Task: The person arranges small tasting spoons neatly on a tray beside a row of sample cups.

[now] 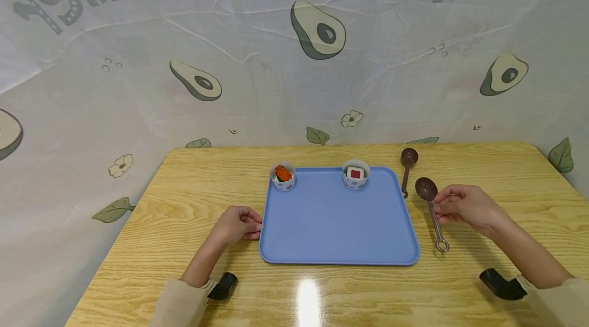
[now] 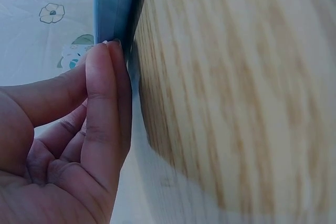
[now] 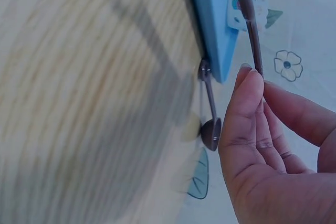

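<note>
My left hand [image 1: 238, 225] pinches the left edge of a blue tray [image 1: 340, 225], which lies on the table. The left wrist view shows the fingertips and thumb meeting at the rim of the tray [image 2: 113, 9]. Right of the tray, my right hand [image 1: 467, 207] pinches a larger brown measuring spoon [image 1: 434, 214] by its handle, close to the bowl. The right wrist view has this spoon [image 3: 251, 30] raised off the table, its bowl out of sight. A smaller brown measuring spoon [image 1: 407, 169] lies between the tray's right side and the back edge.
Two small patterned cups stand on the tray's far side: one cup [image 1: 284, 186] has an orange-topped piece in it, the other cup [image 1: 355, 184] a white piece with a red centre. Behind the wooden table [image 1: 211, 179] hangs a cloth [image 1: 257, 71] printed with avocados.
</note>
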The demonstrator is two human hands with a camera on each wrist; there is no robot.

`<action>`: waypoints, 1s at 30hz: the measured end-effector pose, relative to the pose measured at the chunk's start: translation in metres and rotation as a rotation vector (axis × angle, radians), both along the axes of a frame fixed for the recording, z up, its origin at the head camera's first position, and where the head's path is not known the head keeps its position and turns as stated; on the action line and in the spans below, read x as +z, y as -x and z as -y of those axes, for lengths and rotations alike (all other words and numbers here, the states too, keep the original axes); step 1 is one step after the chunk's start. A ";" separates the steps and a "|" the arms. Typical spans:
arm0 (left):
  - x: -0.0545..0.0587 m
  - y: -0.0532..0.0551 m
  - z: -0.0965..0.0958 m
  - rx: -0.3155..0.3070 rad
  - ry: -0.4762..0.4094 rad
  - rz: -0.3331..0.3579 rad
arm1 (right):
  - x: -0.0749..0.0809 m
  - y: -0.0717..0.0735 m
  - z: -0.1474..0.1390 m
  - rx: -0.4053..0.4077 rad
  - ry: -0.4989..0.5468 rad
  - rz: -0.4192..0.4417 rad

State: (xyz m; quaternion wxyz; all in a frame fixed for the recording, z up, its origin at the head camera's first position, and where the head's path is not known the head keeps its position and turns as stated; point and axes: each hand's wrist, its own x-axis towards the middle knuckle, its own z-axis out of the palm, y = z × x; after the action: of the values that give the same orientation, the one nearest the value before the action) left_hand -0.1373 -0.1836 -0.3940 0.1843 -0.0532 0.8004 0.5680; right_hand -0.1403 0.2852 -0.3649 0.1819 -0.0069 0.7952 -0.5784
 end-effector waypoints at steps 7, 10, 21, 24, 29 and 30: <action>0.001 0.000 0.000 0.004 0.007 0.005 | 0.009 0.004 0.010 0.004 0.022 -0.001; 0.000 0.001 -0.001 0.007 0.005 0.009 | 0.011 0.006 0.015 0.016 0.043 -0.005; 0.001 0.001 0.000 -0.004 0.012 0.017 | 0.018 0.013 0.036 0.017 0.048 -0.017; 0.002 0.002 0.000 -0.006 0.015 0.016 | 0.018 0.015 0.043 0.013 0.055 -0.017; 0.003 0.002 0.000 -0.015 0.007 0.016 | 0.019 0.018 0.052 0.011 0.070 -0.020; 0.003 0.002 0.000 -0.016 0.005 0.016 | 0.019 0.018 0.054 0.009 0.075 -0.018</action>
State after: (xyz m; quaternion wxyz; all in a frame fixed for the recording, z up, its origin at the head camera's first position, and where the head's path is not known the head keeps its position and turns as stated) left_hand -0.1389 -0.1840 -0.3913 0.1953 -0.0518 0.8008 0.5639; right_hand -0.1584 0.2310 -0.3457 0.1769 -0.0225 0.7747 -0.6067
